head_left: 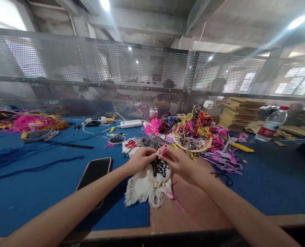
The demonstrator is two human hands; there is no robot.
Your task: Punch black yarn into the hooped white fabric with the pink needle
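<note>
A small embroidery hoop (158,170) with white fringed cloth (142,188) and a black stitched figure lies on a brown board (193,209) in front of me. My left hand (140,158) pinches the hoop's top edge with fingers closed. My right hand (175,159) is closed too, gripping a pink tool (162,150) at the hoop's upper rim. A pink thread (177,200) trails from the cloth toward me.
A black phone (95,170) lies left of the hoop on the blue table (39,192). A tangle of coloured yarn (199,133) with an empty hoop sits behind. A water bottle (271,124), stacked cardboard (241,111), power strip (131,124) and perforated metal screen (90,75) stand beyond.
</note>
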